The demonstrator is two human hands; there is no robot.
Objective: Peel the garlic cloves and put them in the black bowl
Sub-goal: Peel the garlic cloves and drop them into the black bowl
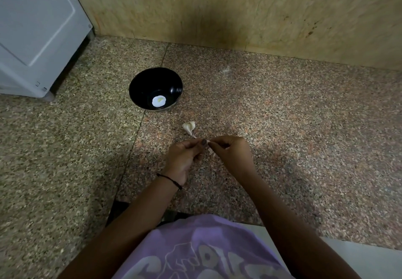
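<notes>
Curled fingers of the left hand [185, 159] and right hand [230, 154] are pinching a small garlic clove [210, 150] between them above the counter [282, 126]. Another garlic piece [189, 127] is lying just beyond, and the black bowl [139, 87] is sitting farther back to the left.

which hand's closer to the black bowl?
Left. The left hand is right of the bowl and nearer the camera; the right hand is farther right. Both pinch one clove.

Both forearms extend forward and converge. The hands meet at the fingertips: left hand [185, 159] and right hand [231, 154], fingers curled, each pinch the garlic clove [210, 150] held between them.
</notes>
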